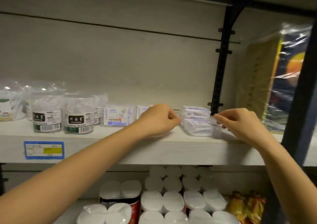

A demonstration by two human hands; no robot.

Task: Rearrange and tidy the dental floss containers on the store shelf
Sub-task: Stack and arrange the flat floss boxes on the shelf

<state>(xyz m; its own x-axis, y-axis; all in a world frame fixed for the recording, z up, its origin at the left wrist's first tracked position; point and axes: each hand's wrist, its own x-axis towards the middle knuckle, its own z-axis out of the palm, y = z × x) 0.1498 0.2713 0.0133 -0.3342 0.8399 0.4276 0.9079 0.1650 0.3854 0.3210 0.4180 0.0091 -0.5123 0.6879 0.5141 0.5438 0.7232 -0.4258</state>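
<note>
A stack of clear flat floss boxes (196,120) sits on the white shelf (171,150) near its right end. My left hand (157,119) presses the stack's left side with curled fingers. My right hand (240,124) pinches its right side near the top box. More flat floss boxes (118,115) stand left of my left hand, one partly hidden behind it. Two round dental floss tubs (46,113) (78,116) with dark labels stand further left, with more tubs behind them.
Plastic bags (10,101) lie at the shelf's far left. A black upright post (221,69) stands behind the stack. A wrapped package (277,79) leans at the right. A blue price tag (43,150) is on the shelf edge. Paper rolls (171,199) fill the shelf below.
</note>
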